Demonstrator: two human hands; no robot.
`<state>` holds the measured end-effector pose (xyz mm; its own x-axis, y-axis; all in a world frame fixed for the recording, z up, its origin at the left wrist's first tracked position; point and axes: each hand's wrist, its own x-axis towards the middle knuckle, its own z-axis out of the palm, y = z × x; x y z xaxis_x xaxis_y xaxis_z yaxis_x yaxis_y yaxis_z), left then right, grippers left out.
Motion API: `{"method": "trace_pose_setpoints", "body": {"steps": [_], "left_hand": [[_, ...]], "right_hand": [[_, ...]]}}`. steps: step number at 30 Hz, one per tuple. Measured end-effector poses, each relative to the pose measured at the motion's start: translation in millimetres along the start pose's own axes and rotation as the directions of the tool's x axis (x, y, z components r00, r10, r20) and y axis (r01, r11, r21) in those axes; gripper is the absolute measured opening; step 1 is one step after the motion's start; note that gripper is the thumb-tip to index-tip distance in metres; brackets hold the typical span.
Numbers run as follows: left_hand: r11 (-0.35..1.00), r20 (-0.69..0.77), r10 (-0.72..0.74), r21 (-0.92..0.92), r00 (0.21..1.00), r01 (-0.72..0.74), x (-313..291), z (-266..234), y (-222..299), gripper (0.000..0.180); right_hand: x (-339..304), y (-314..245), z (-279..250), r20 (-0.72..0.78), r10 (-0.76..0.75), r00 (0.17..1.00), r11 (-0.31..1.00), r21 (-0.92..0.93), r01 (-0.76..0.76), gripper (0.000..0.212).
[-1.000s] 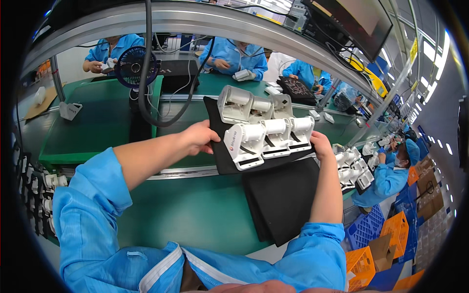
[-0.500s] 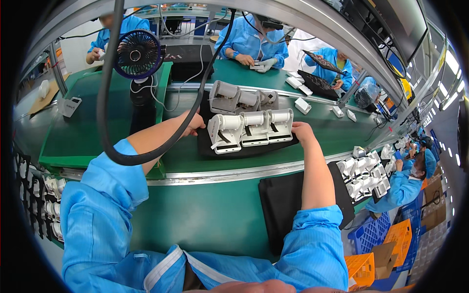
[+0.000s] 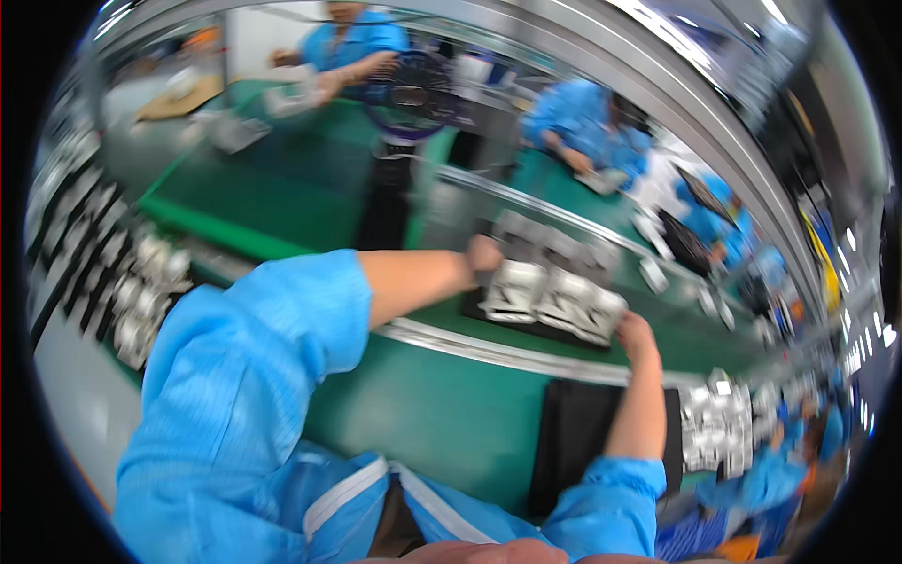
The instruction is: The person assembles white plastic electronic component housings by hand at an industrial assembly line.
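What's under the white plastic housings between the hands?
A flat black mat shows at the left and near edges; the white plastic housings hide its middle.

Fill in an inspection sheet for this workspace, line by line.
Surface: green worktop, crossed by a metal rail.
Job's things: two rows of white parts on a black mat, beyond the rail.
Clutter: black sheets by the right forearm; more white parts at far right and far left; a fan beyond.
Hands: left hand at the mat's left end, right hand at its right; fingers too blurred to judge grip.
Cables: nothing seen clearly; picture blurred.
Surroundings: co-workers in blue across the bench and at right.
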<state>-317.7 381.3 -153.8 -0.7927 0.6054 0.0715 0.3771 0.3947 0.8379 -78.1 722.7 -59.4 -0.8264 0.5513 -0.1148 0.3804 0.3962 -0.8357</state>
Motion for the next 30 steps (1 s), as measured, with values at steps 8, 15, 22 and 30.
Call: {"method": "trace_pose_setpoints", "body": {"steps": [8,15,22,30], "left_hand": [[0.949,0.420,0.314,-0.148,0.852,-0.277,-320.9,-177.0,195.4,0.065],[0.994,-0.496,-0.103,-0.087,0.862,0.069,-462.0,-365.6,134.6,0.047],[0.949,-0.726,-0.258,-0.068,0.637,0.308,-535.6,-447.6,11.3,0.049],[0.927,-0.556,-0.092,0.255,0.826,0.275,-301.9,-448.7,16.6,0.064]], "right_hand": [[-91.4,-38.8,-5.5,-0.058,-0.315,0.947,0.949,-0.007,0.316,0.055],[-306.9,-192.9,130.5,0.442,-0.456,0.772,0.771,-0.238,0.591,0.045],[-365.3,-249.8,194.4,0.871,-0.416,0.260,0.501,-0.019,0.865,0.051],[-379.2,-252.9,262.5,0.893,-0.399,0.206,0.359,-0.055,0.932,0.051]]}}
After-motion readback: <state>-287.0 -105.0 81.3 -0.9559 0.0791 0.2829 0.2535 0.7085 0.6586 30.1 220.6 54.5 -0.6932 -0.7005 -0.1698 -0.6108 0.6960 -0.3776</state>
